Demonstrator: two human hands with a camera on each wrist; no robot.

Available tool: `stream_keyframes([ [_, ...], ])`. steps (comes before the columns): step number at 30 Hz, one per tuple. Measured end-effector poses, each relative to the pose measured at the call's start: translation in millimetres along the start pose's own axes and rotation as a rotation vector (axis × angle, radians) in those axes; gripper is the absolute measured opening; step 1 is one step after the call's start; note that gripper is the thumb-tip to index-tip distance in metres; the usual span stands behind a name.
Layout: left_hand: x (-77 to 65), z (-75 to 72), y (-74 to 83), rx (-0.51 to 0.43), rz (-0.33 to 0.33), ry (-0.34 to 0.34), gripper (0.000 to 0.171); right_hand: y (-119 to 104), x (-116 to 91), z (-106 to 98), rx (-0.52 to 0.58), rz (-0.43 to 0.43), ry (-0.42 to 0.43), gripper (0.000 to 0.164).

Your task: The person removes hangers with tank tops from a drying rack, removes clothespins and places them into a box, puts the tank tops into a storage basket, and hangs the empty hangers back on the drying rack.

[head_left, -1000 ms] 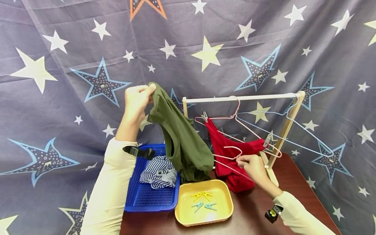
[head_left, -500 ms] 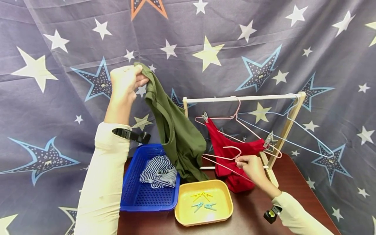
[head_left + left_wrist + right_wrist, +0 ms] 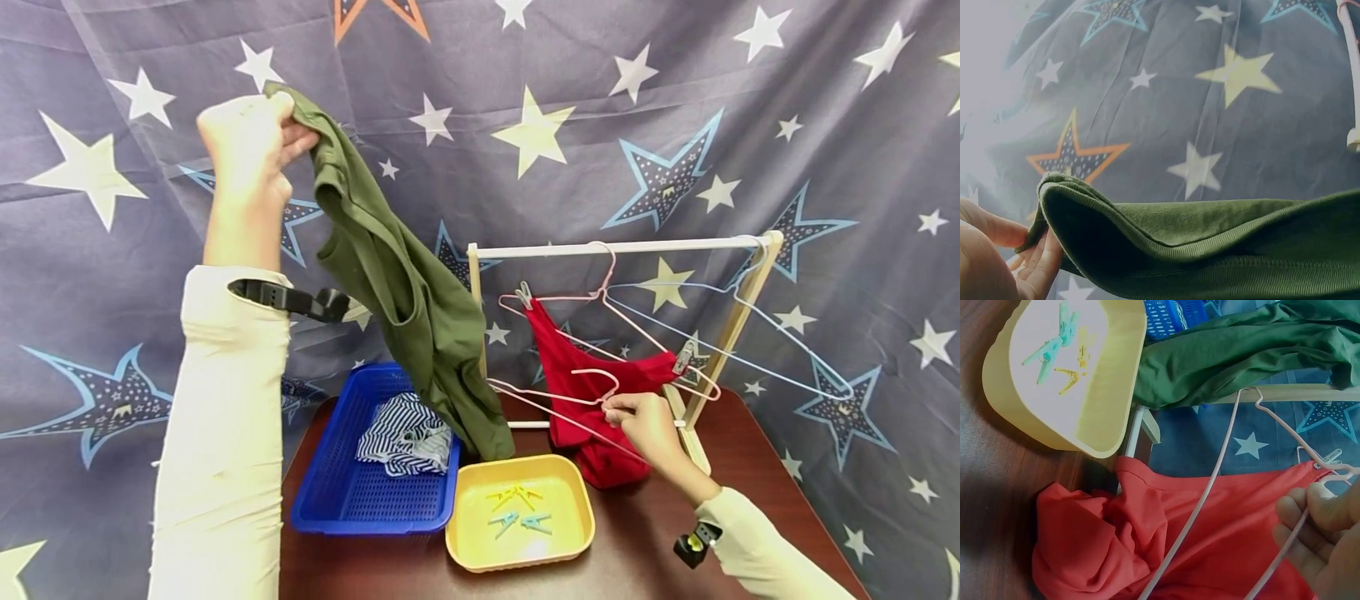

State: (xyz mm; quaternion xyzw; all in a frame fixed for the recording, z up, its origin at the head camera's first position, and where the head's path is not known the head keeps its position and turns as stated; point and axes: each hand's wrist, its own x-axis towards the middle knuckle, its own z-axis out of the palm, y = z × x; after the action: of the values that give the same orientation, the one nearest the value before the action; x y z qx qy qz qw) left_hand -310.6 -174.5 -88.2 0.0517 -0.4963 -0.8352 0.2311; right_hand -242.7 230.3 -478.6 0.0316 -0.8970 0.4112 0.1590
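High at the left in the head view, my left hand (image 3: pixel 251 137) pinches the upper edge of a dark green sleeveless top (image 3: pixel 431 325). The top hangs slantwise down to the right, its armhole facing me and its lower end just behind the yellow tray. In the left wrist view, thumb and fingers grip the ribbed edge of the top (image 3: pixel 1241 244). My right hand (image 3: pixel 648 429) pinches a pink hanger at the base of its hook. This pink hanger (image 3: pixel 1210 483) is in front of a red garment (image 3: pixel 1097 550), and its far end overlaps the green top.
A rack (image 3: pixel 570 250) carries another pink hanger, with the red garment clipped on, and a blue hanger (image 3: pixel 846 389). At left stands a blue basket (image 3: pixel 300 521) with a striped garment (image 3: pixel 405 437). A yellow tray (image 3: pixel 517 568) in front holds several clothespins (image 3: pixel 506 522).
My left hand has moved up and to the left, stretching the green top out along a longer slant. More of the pink hanger's left end shows now. My right hand has stayed in place.
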Motion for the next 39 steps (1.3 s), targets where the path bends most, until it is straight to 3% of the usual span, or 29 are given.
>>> stream_keyframes([
  [9,21.3,-29.6,45.4,-0.079,0.032,0.103,0.018,0.9,0.5,0.4,0.020,0.009,-0.017,0.011],
  [14,24.3,-38.0,53.2,-0.050,0.065,0.111,0.022,2.5,1.9,0.5,0.030,0.010,-0.017,0.012],
  [18,21.7,-41.3,42.1,0.039,0.059,0.074,0.020,2.1,2.6,2.1,0.043,0.005,-0.020,0.011],
  [25,16.4,-40.4,2.6,0.225,0.061,-0.037,0.021,0.9,3.5,6.5,0.032,0.012,-0.021,0.011],
  [34,7.4,-38.0,-29.3,0.322,0.053,-0.162,0.027,-0.3,1.0,11.2,0.018,0.023,-0.024,0.009],
  [39,5.0,-44.3,-43.8,0.399,0.069,-0.211,0.028,1.3,0.3,11.8,0.024,0.020,-0.028,0.010],
])
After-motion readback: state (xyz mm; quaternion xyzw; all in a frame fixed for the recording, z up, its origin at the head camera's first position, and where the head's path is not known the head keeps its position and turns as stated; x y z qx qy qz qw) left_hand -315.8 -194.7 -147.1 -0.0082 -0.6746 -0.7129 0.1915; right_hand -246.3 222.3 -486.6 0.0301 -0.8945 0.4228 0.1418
